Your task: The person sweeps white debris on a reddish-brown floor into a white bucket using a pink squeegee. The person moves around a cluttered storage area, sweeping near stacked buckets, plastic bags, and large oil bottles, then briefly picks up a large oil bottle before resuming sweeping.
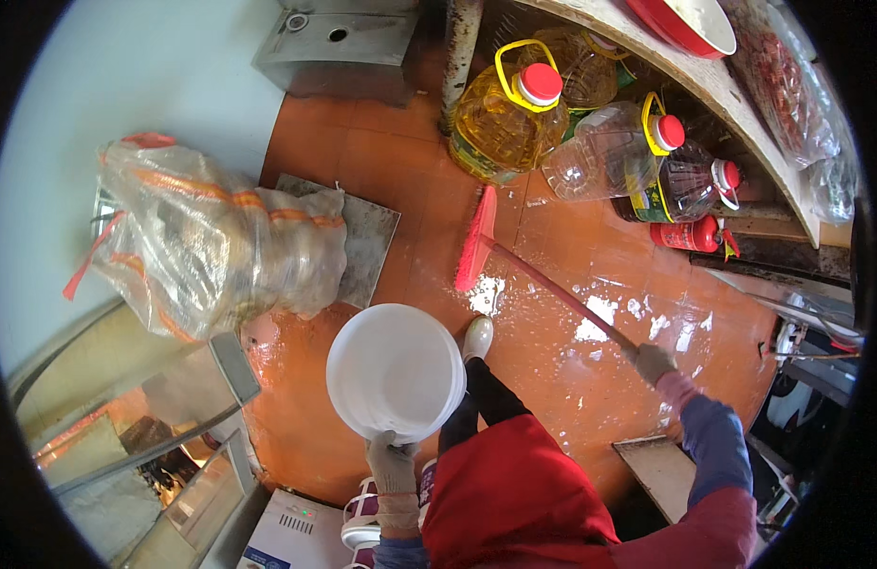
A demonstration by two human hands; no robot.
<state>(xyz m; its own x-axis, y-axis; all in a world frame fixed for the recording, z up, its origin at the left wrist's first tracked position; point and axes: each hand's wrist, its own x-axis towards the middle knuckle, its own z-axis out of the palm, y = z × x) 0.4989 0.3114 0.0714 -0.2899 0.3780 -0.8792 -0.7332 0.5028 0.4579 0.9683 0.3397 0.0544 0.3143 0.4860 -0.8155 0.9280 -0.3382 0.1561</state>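
My gloved left hand grips the near rim of a white plastic bucket, which looks empty inside. In my gloved right hand is the handle of a pink floor brush. Its bristles face left, and the head is close to a large oil bottle. The red tile floor is wet, with shiny puddles and foam around the handle.
A full woven plastic sack leans by the wall on the left. Clear oil bottles and a red fire extinguisher stand along the shelf. A metal basin is at the back. A white appliance sits at lower left.
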